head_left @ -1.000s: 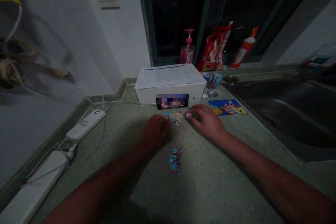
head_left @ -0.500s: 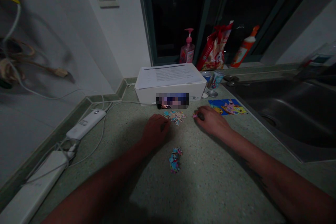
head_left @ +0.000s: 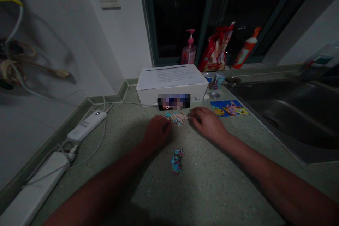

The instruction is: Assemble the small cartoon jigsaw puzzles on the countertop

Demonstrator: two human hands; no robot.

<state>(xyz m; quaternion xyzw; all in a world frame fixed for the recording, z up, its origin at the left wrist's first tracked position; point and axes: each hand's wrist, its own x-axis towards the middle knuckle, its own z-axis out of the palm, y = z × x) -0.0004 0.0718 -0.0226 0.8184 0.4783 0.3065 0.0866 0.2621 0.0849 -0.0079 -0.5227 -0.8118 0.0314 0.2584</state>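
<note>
on a speckled stone counter (head_left: 148, 197), the person's two bare hands rest close together in front of a white box (head_left: 172, 95), and a pixelated phone (head_left: 174, 102) stands against the box. a small pile of jigsaw pieces (head_left: 176, 118) lies between the hands. the left hand (head_left: 156, 132) is beside the pile, with its fingers curled down, but shadow hides the fingertips, so i cannot tell if they grip anything. the right hand (head_left: 208, 123) is at the other side, with fingers loosely open and their tips near the pile, and no piece shows between them. a second pile of blue and pink pieces (head_left: 177, 161) lies nearer the person, between the forearms, and a printed cartoon picture card (head_left: 229, 108) lies to the right.

a careless sideways move of a hand or forearm could scatter the loose pieces and mix the two piles. pieces pushed far to the right could drop into the steel sink (head_left: 288, 113). the light is dim and the hands make shadow, so similar colours may be hard to tell apart.
</note>
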